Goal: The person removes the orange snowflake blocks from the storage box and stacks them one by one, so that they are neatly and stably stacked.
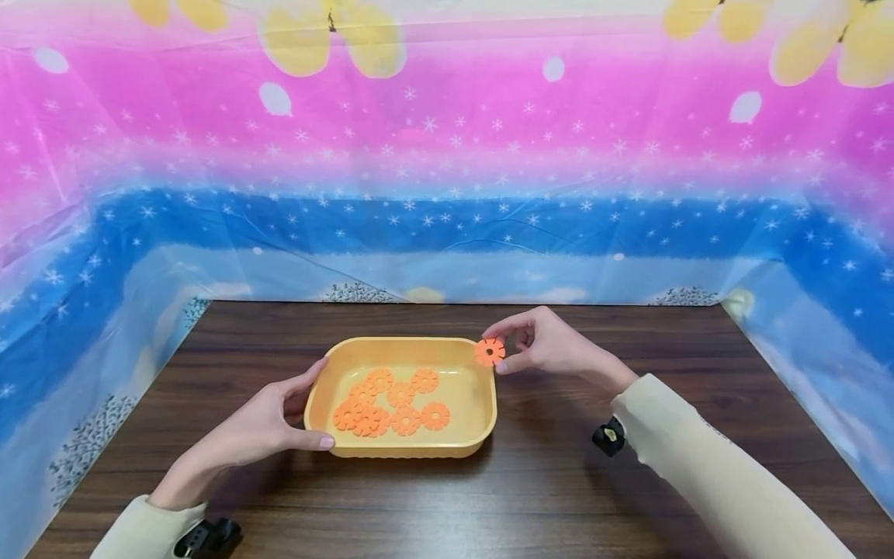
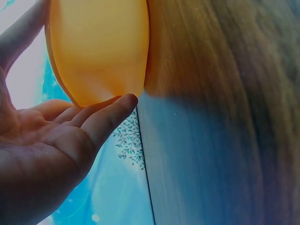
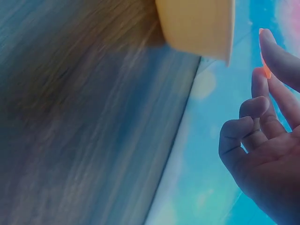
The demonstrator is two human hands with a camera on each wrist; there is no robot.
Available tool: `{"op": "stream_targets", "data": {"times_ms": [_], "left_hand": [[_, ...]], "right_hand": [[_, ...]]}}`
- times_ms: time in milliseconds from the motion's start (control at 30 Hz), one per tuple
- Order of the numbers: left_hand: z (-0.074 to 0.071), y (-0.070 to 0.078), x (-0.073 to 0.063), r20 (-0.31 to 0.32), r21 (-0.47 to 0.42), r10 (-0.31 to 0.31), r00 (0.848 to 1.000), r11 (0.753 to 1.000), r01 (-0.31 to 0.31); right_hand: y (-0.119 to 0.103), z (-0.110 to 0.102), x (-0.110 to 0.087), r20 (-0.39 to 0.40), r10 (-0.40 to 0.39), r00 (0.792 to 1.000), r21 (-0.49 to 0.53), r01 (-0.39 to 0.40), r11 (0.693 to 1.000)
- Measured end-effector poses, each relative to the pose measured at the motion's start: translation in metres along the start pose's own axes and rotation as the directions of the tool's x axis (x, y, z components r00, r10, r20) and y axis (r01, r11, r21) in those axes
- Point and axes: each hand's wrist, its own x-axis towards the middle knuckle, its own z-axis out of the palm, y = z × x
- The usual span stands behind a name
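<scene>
A yellow plastic basin [image 1: 401, 450] stands on the table in the head view, with several orange flower-shaped notched discs [image 1: 405, 420] lying in it, some overlapping. My left hand [image 1: 261, 427] holds its left end, thumb at the near corner and fingers along the far corner. In the left wrist view the fingers [image 2: 110, 119] lie against the basin's wall [image 2: 101, 51]. Above the basin's right rim, my right hand [image 1: 548, 345] pinches one orange notched disc [image 1: 499, 353] between thumb and fingertip. That disc [image 3: 265, 65] appears edge-on in the right wrist view, the other fingers curled.
The dark wooden table [image 1: 447, 505] extends around the basin. A printed cloth [image 1: 447, 225] in pink and blue hangs along its back and both sides. Black wrist devices [image 1: 609, 437] sit at both sleeves.
</scene>
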Motion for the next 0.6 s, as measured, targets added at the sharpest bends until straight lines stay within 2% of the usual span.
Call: {"op": "stream_targets", "data": {"times_ms": [267, 600], "left_hand": [[0.000, 0.000, -0.001, -0.004, -0.003, 0.003, 1.000, 1.000, -0.004], [0.000, -0.001, -0.001, -0.011, 0.011, 0.002, 1.000, 1.000, -0.002]], "right_hand": [[0.030, -0.011, -0.011, -0.054, 0.085, 0.995, 0.016, -0.084, 0.996], [0.061, -0.023, -0.030, -0.092, 0.148, 0.985, 0.012, -0.147, 0.989]]}}
